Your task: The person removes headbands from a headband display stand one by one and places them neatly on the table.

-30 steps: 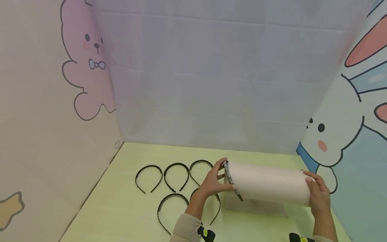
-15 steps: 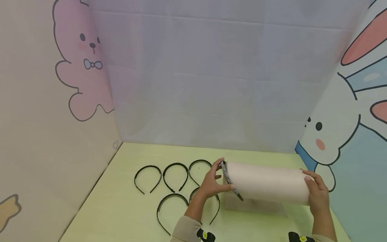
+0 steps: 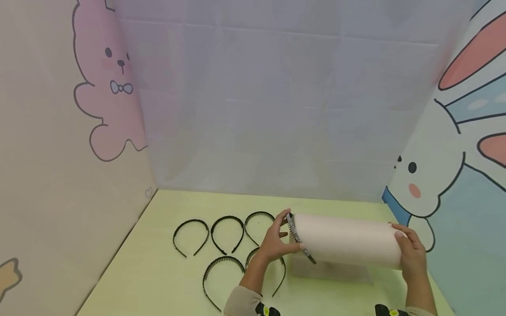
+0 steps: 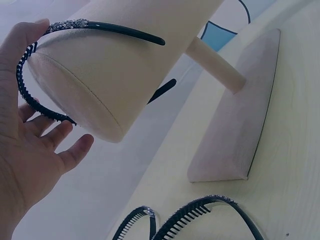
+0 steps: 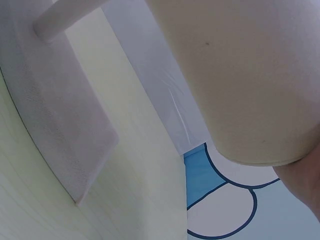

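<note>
My left hand (image 3: 273, 242) grips a black toothed headband (image 3: 299, 239) with sparkly silver trim, thumb at the near side and fingers at the far side. In the left wrist view the headband (image 4: 62, 25) straddles the end of a pale padded cylinder (image 4: 95, 70), its two tips on either side. This cylinder (image 3: 348, 239) lies horizontally on a post above a flat base (image 3: 332, 270), forming a headband display stand. At its other end my right hand (image 3: 413, 254) holds on, fingers over the top rim and thumb in front. The right wrist view shows only part of that hand (image 5: 302, 185).
Several black headbands lie on the pale yellow table (image 3: 138, 272) left of the stand, among them one at the far left (image 3: 192, 220) and one nearer the front (image 3: 224, 258). The left forearm partly covers another (image 3: 283, 267). Walls with cartoon prints surround the table.
The head view has shifted slightly. The headband's top leans a little further left at the cylinder's end, along with my left fingers. My right hand keeps its hold.
</note>
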Motion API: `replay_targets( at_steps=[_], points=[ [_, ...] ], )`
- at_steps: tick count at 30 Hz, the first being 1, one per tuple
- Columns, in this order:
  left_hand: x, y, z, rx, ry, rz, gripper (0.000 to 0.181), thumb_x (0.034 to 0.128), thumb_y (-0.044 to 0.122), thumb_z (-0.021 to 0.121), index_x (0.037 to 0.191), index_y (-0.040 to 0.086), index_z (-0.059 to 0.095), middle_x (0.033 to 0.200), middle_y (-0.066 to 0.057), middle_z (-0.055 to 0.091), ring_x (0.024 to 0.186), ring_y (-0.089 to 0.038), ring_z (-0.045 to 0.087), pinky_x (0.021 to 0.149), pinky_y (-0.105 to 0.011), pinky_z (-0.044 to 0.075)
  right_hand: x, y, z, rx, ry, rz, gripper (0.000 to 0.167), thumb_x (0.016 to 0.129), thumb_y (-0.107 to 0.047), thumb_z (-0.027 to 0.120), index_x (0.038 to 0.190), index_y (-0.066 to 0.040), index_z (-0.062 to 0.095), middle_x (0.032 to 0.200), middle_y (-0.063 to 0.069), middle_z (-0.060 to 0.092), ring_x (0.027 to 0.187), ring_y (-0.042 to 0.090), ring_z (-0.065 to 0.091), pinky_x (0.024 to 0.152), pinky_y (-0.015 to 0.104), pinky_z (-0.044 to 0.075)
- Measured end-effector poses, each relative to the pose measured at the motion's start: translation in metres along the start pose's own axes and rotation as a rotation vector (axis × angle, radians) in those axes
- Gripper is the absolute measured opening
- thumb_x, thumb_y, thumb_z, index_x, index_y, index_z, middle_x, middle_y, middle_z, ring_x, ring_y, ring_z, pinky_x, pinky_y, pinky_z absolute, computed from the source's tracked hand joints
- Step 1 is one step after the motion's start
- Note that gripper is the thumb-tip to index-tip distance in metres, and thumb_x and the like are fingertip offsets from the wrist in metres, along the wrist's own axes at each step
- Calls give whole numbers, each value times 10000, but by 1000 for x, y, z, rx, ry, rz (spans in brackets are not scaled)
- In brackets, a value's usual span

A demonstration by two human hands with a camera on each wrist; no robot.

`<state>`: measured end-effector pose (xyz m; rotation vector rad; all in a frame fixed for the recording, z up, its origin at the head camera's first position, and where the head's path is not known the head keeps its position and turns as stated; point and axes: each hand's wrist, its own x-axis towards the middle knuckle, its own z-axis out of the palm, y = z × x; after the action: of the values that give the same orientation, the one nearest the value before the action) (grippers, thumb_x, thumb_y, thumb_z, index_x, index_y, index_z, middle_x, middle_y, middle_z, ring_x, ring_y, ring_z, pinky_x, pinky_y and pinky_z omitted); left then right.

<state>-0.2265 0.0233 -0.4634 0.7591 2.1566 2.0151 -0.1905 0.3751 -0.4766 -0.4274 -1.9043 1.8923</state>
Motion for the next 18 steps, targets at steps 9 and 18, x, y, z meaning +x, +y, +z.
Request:
replay_targets(
  at_steps=[9,18],
  points=[
    [8,-27,2,-99,-16,-31,938,723,65,772,1463,276,235,1421,-111,311,1259,-291,368,909,-414,432,4,9,-3,24,-19,-87,281,933,-268,562,1189,-175,632,1092,-191,592,957,66,463,623,205,375],
    [2,-16,0,-53,-17,-88,936,722,157,789,1456,342,239,1437,-69,294,1013,-319,563,710,-313,516,1,-1,1,26,-14,-5,268,955,-182,527,1206,-178,620,1028,-253,586,963,57,444,628,159,374]
  ],
)
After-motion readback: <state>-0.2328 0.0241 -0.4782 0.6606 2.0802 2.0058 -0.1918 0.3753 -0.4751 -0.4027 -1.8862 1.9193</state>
